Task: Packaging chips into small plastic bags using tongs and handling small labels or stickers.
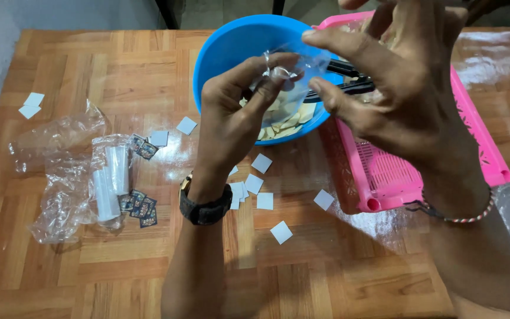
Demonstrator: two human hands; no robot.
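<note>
We pinch a small clear bag (290, 68) with both hands, right over the round blue bowl (225, 53). Our left hand (234, 112) and right hand (396, 88) close fingers on its thin, crinkly plastic. The pink holey basket (385, 171) sits just beside. White paper squares (255, 183) dot the smooth wood table (119, 71).

We seem to be at home: a parquet-patterned table (326, 277) holds a blue bowl (231, 47), a pink basket (473, 130), loose plastic bags (60, 177) and small paper squares (265, 201).
</note>
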